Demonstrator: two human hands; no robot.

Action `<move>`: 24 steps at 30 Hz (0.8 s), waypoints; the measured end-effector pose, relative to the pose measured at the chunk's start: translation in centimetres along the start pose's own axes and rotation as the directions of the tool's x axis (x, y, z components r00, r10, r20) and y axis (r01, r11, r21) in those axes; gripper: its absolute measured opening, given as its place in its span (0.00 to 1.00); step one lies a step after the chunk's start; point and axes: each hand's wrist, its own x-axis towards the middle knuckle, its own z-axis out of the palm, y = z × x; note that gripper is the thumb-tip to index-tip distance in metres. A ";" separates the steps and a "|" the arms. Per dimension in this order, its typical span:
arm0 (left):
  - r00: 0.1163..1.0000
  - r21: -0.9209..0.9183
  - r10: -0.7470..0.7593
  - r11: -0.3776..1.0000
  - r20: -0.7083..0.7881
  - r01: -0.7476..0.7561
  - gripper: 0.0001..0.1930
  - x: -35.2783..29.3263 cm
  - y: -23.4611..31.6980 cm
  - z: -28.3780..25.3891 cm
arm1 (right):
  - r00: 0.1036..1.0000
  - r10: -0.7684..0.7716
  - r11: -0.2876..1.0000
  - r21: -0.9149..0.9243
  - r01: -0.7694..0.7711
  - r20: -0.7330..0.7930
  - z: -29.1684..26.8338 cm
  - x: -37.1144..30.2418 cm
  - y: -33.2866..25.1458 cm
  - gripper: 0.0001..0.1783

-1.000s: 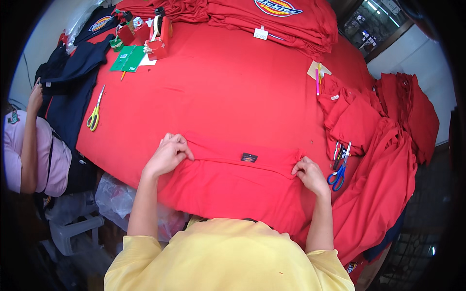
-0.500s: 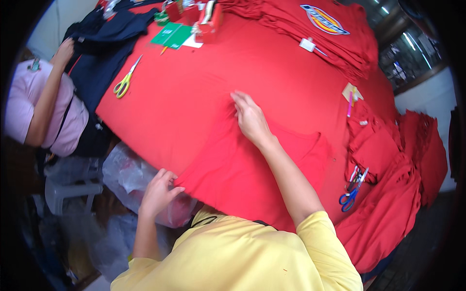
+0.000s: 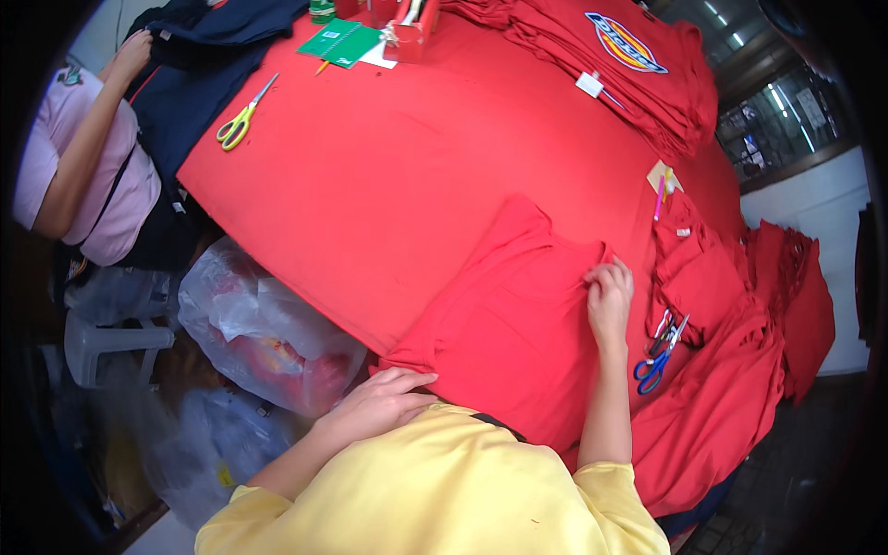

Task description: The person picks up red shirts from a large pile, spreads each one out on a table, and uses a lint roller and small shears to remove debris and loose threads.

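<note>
A red T-shirt [image 3: 518, 324] lies spread on the red-covered table [image 3: 342, 185] right in front of me, its neckline toward the right. My left hand [image 3: 393, 393] rests flat on the shirt's near left edge, fingers stretched out and together. At the neckline my right hand [image 3: 610, 296] has its fingers bent and pinched on the collar edge. Right of that hand lie blue-handled scissors [image 3: 652, 370] beside a few small dark tools.
More red garments [image 3: 712, 388] are heaped at the right, with a stack of red shirts [image 3: 592, 65] at the far right. Yellow scissors [image 3: 236, 128] and a green notebook [image 3: 339, 43] lie farther off. A co-worker [image 3: 102, 176] handles dark cloth [image 3: 199, 83]. Plastic bags [image 3: 268, 324] sit below the table's left edge.
My right hand has moved from the shirt's far side rightward and nearer, to the collar. My left hand has shifted right onto the cloth. The shirt's far part now lies drawn in, with a fold.
</note>
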 end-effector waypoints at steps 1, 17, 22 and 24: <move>0.988 -0.024 -0.059 0.998 0.143 0.063 0.19 -0.1 0.2 -1.0 | 0.997 0.076 0.997 0.010 -0.076 -0.013 -1.1 -1.9 0.5 0.06; 0.803 -0.070 0.265 0.960 0.534 -0.271 0.17 13.9 6.5 0.0 | 0.659 0.735 0.669 -0.013 -0.743 0.160 -7.8 -22.7 -5.0 0.18; 0.962 -0.134 0.272 0.954 0.000 -0.270 0.14 28.5 6.8 5.2 | 0.585 0.791 0.599 -0.032 -0.800 0.181 -8.2 -22.6 -5.8 0.19; 0.941 -0.080 0.276 0.952 -0.194 -0.295 0.14 34.4 6.4 7.6 | 0.573 0.797 0.582 0.015 -0.813 0.191 -8.9 -22.1 -6.2 0.18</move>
